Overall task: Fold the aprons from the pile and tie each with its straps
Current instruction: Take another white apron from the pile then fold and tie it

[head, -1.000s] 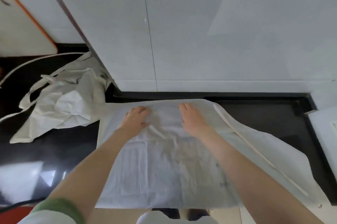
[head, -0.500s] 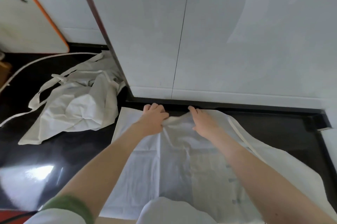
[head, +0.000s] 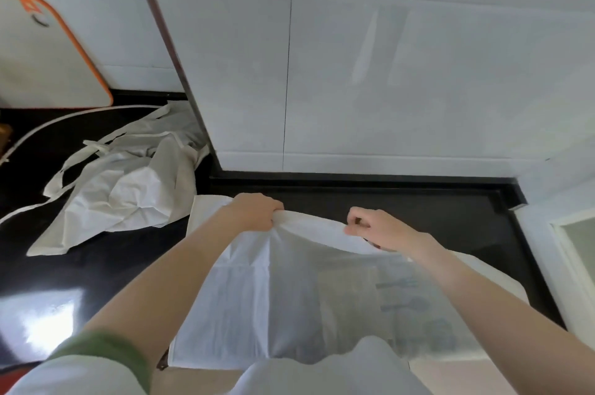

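Note:
A white apron (head: 289,291) lies spread on the black counter in front of me, with a faint blue print showing through at its right. My left hand (head: 257,211) grips its far edge in a fist. My right hand (head: 370,227) pinches the same edge further right. The edge is raised off the counter and stretched between both hands. A crumpled pile of white aprons (head: 128,182) with loose straps lies on the counter to the left.
The black counter (head: 450,220) ends at a white tiled wall (head: 386,72) close behind the apron. A white board with an orange rim (head: 48,56) leans at the far left. A white surface (head: 573,249) borders the counter on the right.
Both hands went from lying flat on the apron to its far edge, took hold of it and have lifted it off the counter toward me.

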A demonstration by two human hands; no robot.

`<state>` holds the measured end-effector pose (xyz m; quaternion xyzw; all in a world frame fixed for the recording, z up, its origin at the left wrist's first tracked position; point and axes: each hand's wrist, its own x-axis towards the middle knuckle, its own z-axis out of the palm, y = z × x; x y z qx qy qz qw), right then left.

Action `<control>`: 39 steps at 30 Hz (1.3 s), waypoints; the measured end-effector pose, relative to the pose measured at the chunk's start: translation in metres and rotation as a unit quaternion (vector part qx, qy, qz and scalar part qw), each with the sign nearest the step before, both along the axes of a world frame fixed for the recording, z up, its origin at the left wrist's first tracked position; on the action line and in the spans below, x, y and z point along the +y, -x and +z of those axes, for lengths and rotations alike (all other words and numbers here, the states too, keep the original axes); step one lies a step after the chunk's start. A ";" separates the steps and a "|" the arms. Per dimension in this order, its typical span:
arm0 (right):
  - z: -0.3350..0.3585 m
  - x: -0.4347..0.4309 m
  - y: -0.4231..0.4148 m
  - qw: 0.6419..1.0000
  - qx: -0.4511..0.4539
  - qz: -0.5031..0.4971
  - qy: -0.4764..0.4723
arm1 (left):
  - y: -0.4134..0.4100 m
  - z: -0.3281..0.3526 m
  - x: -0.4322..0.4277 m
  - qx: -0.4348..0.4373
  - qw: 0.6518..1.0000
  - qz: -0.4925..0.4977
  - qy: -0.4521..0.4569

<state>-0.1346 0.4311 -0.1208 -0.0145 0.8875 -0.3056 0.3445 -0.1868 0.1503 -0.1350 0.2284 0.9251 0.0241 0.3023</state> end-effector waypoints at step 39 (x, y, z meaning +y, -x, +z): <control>-0.083 -0.022 0.007 0.980 0.156 -0.063 -0.108 | -0.019 -0.059 -0.053 -0.035 0.816 0.575 0.047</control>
